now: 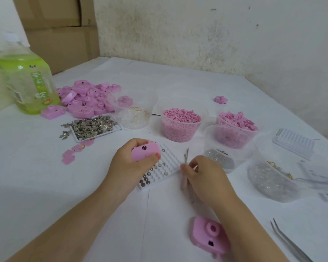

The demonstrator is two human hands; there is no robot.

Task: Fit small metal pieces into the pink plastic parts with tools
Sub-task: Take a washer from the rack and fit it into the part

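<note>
My left hand (130,163) grips a pink plastic part (145,151) with a small dark round hole on its upper face, held just above the left end of a white dimpled tray (169,161). Several small round metal pieces (147,176) sit in the tray's near dimples. My right hand (204,174) pinches a thin tool (185,167) that points up and away, right beside the tray's right edge. A second pink plastic part (208,236) lies on the table close to my right forearm.
A heap of pink parts (89,99) and a flat tray of metal bits (94,127) lie at left behind a green bottle (27,82). Clear cups of pink pellets (181,121), pink clips (237,121) and clear pieces (271,180) stand right. Tweezers (290,242) rest near right.
</note>
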